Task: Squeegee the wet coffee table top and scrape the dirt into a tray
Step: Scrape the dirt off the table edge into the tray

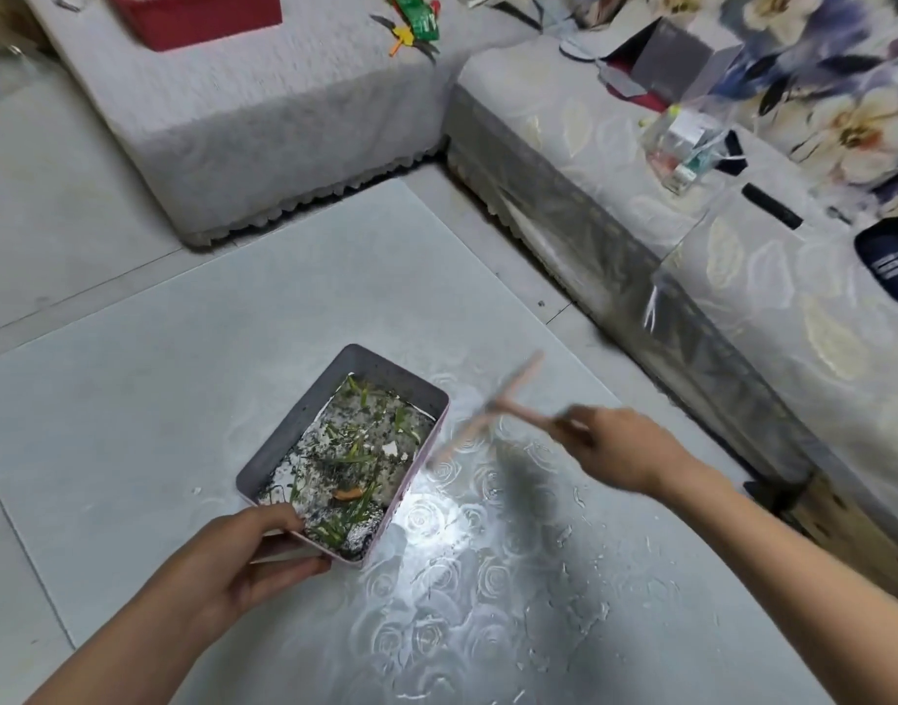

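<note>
A rectangular pink tray (284, 442) sits on the glass coffee table top (182, 399), filled with dark wet dirt, green scraps and an orange bit. My left hand (243, 557) grips the tray's near corner, thumb on the rim. My right hand (619, 450) holds the handle of a small pink squeegee (492, 407), which is motion-blurred. Its blade hovers just right of the tray's right wall. Water drops and smears lie on the rose-patterned glass near me.
A grey covered sofa section (263, 124) stands behind the table and a floral covered one (640, 206) runs along the right. On them lie a red basket (197, 12), a toy (416, 22), boxes and a plastic bag (691, 139).
</note>
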{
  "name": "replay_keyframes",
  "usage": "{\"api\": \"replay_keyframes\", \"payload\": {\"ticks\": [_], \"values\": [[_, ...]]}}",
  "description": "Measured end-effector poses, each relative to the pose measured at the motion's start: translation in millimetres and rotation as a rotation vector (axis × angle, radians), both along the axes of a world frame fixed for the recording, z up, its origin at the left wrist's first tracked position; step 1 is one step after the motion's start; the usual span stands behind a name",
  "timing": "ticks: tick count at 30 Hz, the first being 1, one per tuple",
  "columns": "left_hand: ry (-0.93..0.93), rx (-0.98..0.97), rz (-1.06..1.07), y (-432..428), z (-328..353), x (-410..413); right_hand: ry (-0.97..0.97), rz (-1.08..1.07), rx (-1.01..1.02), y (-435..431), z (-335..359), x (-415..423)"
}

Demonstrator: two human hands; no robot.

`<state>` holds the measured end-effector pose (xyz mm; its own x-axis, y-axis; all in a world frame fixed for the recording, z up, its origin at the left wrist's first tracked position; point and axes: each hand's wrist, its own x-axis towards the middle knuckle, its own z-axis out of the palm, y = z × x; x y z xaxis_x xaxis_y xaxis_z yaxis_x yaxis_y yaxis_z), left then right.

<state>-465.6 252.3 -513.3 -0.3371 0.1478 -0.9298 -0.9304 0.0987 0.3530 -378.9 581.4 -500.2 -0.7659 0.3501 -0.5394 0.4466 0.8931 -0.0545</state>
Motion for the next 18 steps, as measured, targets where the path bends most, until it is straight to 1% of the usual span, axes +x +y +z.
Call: {"api": "replay_keyframes", "payload": {"ticks": [2,5,7,9,10,13,15,18], "values": [[0.010,-0.012,-0.003,2,-2,-2,0.113,0.039,-0.070,-8,-8,-51],[0.018,-0.027,-0.007,3,-9,-7,0.158,0.040,-0.157,-29,-29,-117],[0.020,-0.039,-0.012,3,-16,-10,0.159,0.055,-0.121,-37,-49,-143],[0.024,-0.050,-0.020,5,-23,-16,0.120,0.042,-0.066,-35,-66,-150],[0.012,-0.060,-0.025,4,-25,-18,0.097,0.002,-0.077,-33,-73,-147],[0.014,-0.061,-0.036,9,-28,-21,0.148,-0.127,-0.108,-5,-76,-107],[0.017,-0.056,-0.044,10,-27,-23,0.137,-0.121,-0.080,11,-74,-63],[0.016,-0.046,-0.043,10,-21,-27,-0.004,-0.102,-0.035,26,-46,-17]]}}
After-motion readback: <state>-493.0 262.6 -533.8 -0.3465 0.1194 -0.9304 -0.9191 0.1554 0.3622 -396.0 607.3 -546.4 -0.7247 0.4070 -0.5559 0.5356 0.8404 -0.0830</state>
